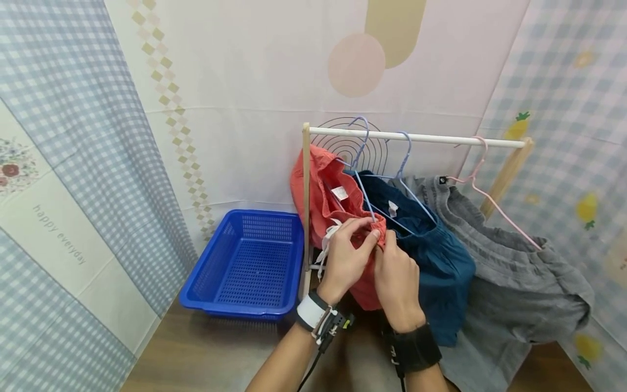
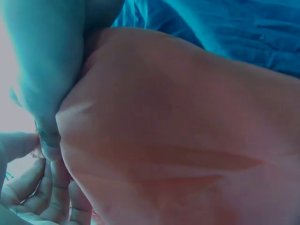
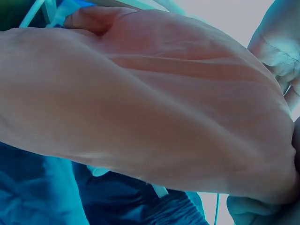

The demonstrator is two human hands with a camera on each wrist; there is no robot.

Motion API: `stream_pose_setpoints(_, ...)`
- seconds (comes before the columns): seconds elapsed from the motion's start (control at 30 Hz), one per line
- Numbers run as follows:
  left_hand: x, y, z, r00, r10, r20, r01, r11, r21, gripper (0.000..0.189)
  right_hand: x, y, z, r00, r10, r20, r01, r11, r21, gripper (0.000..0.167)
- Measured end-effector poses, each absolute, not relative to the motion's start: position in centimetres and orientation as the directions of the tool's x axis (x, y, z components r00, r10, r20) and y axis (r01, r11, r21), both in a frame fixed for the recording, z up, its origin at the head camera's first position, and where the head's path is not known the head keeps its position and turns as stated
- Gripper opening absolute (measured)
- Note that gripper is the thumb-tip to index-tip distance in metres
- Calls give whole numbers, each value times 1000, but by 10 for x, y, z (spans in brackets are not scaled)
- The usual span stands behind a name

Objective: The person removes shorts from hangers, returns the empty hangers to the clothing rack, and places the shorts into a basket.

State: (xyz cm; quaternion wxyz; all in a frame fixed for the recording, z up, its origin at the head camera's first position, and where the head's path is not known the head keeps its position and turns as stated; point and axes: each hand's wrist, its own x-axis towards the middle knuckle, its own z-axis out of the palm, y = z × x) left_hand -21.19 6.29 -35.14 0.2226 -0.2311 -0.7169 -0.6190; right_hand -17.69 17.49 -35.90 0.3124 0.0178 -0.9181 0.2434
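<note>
Left hand (image 1: 346,256) and right hand (image 1: 398,275) pinch red shorts (image 1: 317,218) hung near the rack's (image 1: 441,139) left end; their white label (image 1: 339,193) is unreadable. The curtain (image 1: 98,136) reads "happy everyday".

Hands (image 1: 345,261) (image 1: 399,280): two. Coral garment (image 1: 320,209), teal garment (image 1: 443,258), grey garment (image 1: 514,288): three. Blue hangers (image 1: 363,190) (image 1: 418,201): two; pink hanger (image 1: 502,211): one. Basket (image 1: 254,272): one. Rack (image 1: 441,139): one. Wristbands (image 1: 311,312) (image 1: 419,348): two.

Head view bright, evenly lit.
Wrist views teal-cast, coral shorts (image 2: 178,126) soft-focused; white glare at left edge in left-wrist view, upper right in right-wrist.
</note>
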Motion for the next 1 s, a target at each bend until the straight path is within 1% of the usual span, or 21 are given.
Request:
stream_pose_setpoints(0.2,-205,63,-351,-803,74,592,595,167,786,32,-169,178,-360,-788,112,605,-198,885,-422,18)
stream_pose_setpoints(0.33,-200,64,-351,-805,109,584,593,176,785,33,-163,182,-361,-764,119,634,-204,888,-413,20)
stream_pose_setpoints(0.5,-194,67,-353,-796,160,584,605,167,779,35,-154,188,-366,-722,126,680,-219,891,-397,19)
stream_pose_setpoints(0.67,-191,68,-356,-781,180,598,624,173,762,35,-150,192,-370,-688,127,715,-226,898,-377,19)
stream_pose_setpoints(0.83,-189,68,-359,-752,194,630,659,183,730,37,-144,195,-372,-677,132,724,-220,902,-370,20)
stream_pose_setpoints(1.0,-188,67,-362,-751,176,636,660,183,729,35,-136,198,-374,-662,124,739,-228,906,-356,21)
